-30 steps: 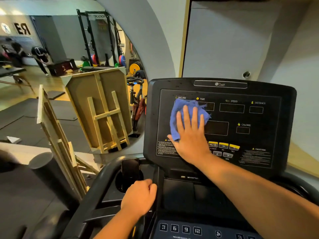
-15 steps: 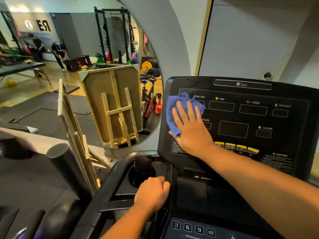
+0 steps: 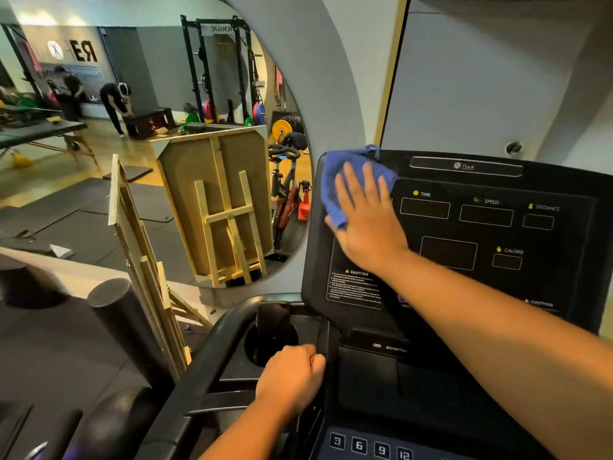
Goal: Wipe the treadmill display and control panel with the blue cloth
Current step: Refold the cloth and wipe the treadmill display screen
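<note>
The black treadmill display [image 3: 484, 227] fills the right half of the view, with dark readout windows marked time, speed, distance and calorie. A crumpled blue cloth [image 3: 335, 180] lies flat against its top left corner. My right hand [image 3: 368, 220] presses the cloth onto the panel, fingers spread. Lower down, my left hand [image 3: 292, 376] is closed around the black frame bar beside the console. The lower control panel [image 3: 368, 446] shows numbered keys at the bottom edge.
A phone [image 3: 273, 323] stands in the cup holder left of the console. A round wall mirror [image 3: 149, 134] reflects the gym, with people and a rack. A wooden easel [image 3: 142, 260] and a black foam roller [image 3: 122, 323] stand to the left.
My right hand has slid the blue cloth up and left, from the incline readout to the display's top left corner. My left hand has kept its grip on the frame.
</note>
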Available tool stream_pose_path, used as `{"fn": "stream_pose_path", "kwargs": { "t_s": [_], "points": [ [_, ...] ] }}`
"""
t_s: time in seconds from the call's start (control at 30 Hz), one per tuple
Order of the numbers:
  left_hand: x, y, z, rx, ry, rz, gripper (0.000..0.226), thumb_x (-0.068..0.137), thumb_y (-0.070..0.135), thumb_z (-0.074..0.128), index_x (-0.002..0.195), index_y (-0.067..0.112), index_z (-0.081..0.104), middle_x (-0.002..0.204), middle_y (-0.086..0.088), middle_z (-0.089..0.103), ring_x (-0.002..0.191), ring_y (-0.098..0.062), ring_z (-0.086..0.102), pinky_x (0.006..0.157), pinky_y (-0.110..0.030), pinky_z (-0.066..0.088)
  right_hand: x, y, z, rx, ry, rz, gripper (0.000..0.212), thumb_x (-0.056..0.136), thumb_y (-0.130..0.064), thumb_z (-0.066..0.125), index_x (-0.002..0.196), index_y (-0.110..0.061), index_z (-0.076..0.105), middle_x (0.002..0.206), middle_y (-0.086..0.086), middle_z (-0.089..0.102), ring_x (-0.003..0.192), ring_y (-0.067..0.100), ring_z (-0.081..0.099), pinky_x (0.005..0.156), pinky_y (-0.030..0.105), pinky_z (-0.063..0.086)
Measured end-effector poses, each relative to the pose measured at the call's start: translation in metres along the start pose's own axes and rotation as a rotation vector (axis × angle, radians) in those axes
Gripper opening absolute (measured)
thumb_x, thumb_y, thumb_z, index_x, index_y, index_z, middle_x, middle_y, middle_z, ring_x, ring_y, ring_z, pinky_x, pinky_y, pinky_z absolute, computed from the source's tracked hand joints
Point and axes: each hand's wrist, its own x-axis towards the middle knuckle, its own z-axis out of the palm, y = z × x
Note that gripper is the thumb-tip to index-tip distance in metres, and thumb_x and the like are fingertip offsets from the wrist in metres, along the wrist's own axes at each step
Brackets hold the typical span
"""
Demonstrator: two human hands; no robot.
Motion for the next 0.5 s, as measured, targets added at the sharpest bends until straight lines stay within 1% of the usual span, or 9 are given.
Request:
{"fn": "stream_pose_path", "kwargs": {
  "t_s": [0.07, 0.1, 0.17, 0.2, 0.27, 0.37, 0.43, 0.5],
  "points": [
    [0.001, -0.001, 0.0, 0.012, -0.001, 0.004, 0.034, 0.093, 0.042, 0.038, 0.068, 0.021, 0.049, 0.074, 0.001, 0.06, 0.075, -0.023, 0.059, 0.068, -0.036, 0.044, -0.038, -0.013, 0.013, -0.013, -0.029, -0.234, 0.084, 0.098, -0.053, 0.046, 0.16, -0.007, 0.014, 0.168, 0.018, 0.007, 0.154, 0.043, 0.0, 0.123, 0.058, 0.008],
    [0.001, 0.0, 0.0, 0.016, 0.0, 0.01, 0.034, 0.094, 0.042, 0.038, 0.067, 0.022, 0.047, 0.075, 0.001, 0.06, 0.075, -0.023, 0.059, 0.067, -0.036, 0.042, -0.053, -0.014, 0.018, -0.015, -0.055, -0.337, 0.087, 0.095, -0.051, 0.051, 0.16, -0.007, 0.014, 0.168, 0.018, 0.006, 0.154, 0.043, 0.0, 0.124, 0.058, 0.007],
    [0.0, 0.001, -0.001, 0.014, -0.001, 0.014, 0.035, 0.095, 0.041, 0.039, 0.066, 0.024, 0.046, 0.072, 0.003, 0.058, 0.073, -0.02, 0.057, 0.067, -0.035, 0.041, -0.054, -0.002, 0.021, -0.032, -0.063, -0.466, 0.088, 0.094, -0.05, 0.054, 0.16, -0.008, 0.014, 0.169, 0.015, 0.005, 0.155, 0.04, 0.001, 0.125, 0.054, 0.005],
    [0.0, 0.002, -0.002, 0.015, -0.004, 0.012, 0.035, 0.096, 0.04, 0.04, 0.065, 0.024, 0.046, 0.069, 0.005, 0.055, 0.072, -0.019, 0.055, 0.067, -0.034, 0.04, -0.045, 0.005, 0.02, -0.041, -0.062, -0.483, 0.087, 0.095, -0.049, 0.054, 0.16, -0.009, 0.014, 0.169, 0.014, 0.005, 0.155, 0.038, 0.002, 0.125, 0.053, 0.005],
    [0.0, 0.003, -0.002, 0.024, -0.003, 0.016, 0.035, 0.096, 0.039, 0.04, 0.065, 0.023, 0.046, 0.068, 0.006, 0.052, 0.07, -0.018, 0.053, 0.067, -0.034, 0.039, -0.017, 0.016, 0.013, -0.063, -0.037, -0.411, 0.083, 0.097, -0.048, 0.052, 0.16, -0.009, 0.015, 0.168, 0.013, 0.007, 0.155, 0.037, 0.003, 0.126, 0.052, 0.006],
    [0.0, 0.005, -0.002, 0.025, 0.007, 0.003, 0.034, 0.094, 0.039, 0.041, 0.066, 0.021, 0.047, 0.068, 0.003, 0.054, 0.07, -0.021, 0.055, 0.066, -0.035, 0.041, 0.022, 0.029, -0.003, -0.033, 0.01, -0.171, 0.077, 0.1, -0.047, 0.048, 0.159, -0.007, 0.02, 0.167, 0.015, 0.015, 0.155, 0.037, 0.009, 0.125, 0.052, 0.01],
    [-0.001, 0.004, -0.001, 0.037, 0.004, 0.003, 0.034, 0.094, 0.04, 0.041, 0.066, 0.021, 0.048, 0.069, 0.002, 0.058, 0.071, -0.021, 0.059, 0.065, -0.035, 0.043, 0.022, 0.04, -0.01, 0.006, 0.021, -0.016, 0.074, 0.103, -0.05, 0.04, 0.159, -0.007, 0.018, 0.168, 0.014, 0.015, 0.155, 0.036, 0.007, 0.126, 0.05, 0.009],
    [-0.001, 0.003, -0.002, 0.042, 0.007, -0.002, 0.033, 0.093, 0.04, 0.04, 0.069, 0.021, 0.051, 0.072, 0.0, 0.063, 0.073, -0.021, 0.063, 0.068, -0.037, 0.048, 0.003, 0.045, -0.009, 0.025, 0.033, 0.113, 0.072, 0.105, -0.05, 0.031, 0.16, -0.006, 0.015, 0.169, 0.014, 0.011, 0.156, 0.035, 0.002, 0.126, 0.05, 0.006]
  ]
}}
